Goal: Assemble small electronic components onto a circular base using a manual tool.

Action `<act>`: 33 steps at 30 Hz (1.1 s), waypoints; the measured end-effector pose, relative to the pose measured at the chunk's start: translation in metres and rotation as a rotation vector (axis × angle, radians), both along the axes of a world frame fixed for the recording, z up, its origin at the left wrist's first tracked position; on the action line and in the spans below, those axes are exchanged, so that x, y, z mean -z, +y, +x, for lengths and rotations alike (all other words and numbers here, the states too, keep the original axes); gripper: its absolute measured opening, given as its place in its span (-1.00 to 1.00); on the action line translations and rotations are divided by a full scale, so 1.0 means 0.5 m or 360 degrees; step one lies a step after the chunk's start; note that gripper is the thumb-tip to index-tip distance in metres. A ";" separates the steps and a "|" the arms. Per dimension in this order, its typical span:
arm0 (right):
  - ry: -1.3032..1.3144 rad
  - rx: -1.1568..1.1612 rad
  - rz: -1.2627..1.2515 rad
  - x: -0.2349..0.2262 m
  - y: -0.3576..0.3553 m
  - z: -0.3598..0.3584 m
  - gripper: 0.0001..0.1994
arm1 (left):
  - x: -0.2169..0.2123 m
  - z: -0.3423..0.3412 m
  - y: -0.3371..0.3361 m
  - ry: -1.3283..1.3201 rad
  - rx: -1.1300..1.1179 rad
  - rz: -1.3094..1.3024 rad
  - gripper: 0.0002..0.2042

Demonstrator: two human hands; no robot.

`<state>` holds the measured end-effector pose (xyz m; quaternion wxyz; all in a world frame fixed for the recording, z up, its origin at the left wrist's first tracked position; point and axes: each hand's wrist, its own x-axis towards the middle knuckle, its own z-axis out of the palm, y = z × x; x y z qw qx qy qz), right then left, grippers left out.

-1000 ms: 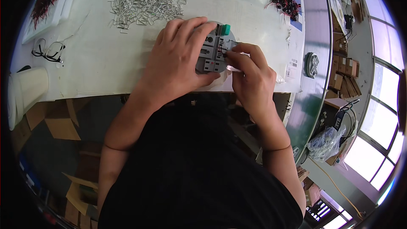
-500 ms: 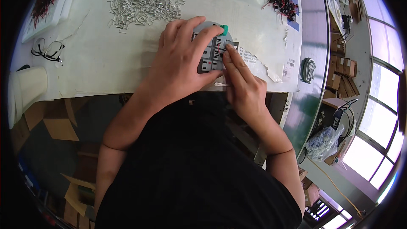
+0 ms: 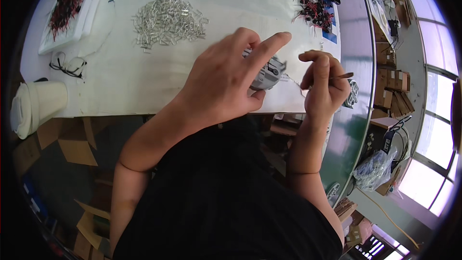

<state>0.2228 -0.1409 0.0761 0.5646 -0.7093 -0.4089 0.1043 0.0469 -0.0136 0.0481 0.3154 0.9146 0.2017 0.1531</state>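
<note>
My left hand [image 3: 224,70] grips a grey rounded plastic housing [image 3: 266,76] above the table, thumb on its near side and index finger stretched out past it. The fingers cover much of the housing, which now shows a side with a dark round detail. To the right, my right hand [image 3: 323,79] is raised apart from the housing, fingers curled and thumb up. A thin stick with a dark brown tip [image 3: 347,75] pokes out from between its fingers; the rest of the stick is hidden.
A pile of U-shaped metal pieces [image 3: 168,19] lies at the far left-centre. Red-and-black wired parts fill a white tray [image 3: 86,31]; more wired parts [image 3: 315,9] lie far right. Glasses [image 3: 70,65] and a cream container [image 3: 41,101] stand left. Another grey housing [image 3: 352,94] sits right.
My right hand has left the housing and moved right, lifting. The housing has been turned in my left hand, hiding its slotted face and the green piece. The view has shifted slightly.
</note>
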 end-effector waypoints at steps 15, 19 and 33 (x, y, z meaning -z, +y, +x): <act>0.0672 -0.0059 -0.0032 0.031 -0.047 0.053 -0.66 | -0.029 0.098 0.045 0.0555 0.0483 0.0417 0.02; 0.0395 -0.0034 -0.0189 0.036 -0.064 0.065 -0.66 | -0.021 0.045 0.043 0.0010 0.0390 0.0015 0.03; -0.0120 -0.0441 -0.0766 0.034 -0.025 0.010 -0.75 | 0.048 -0.102 -0.018 -0.0418 -0.0178 -0.0188 0.21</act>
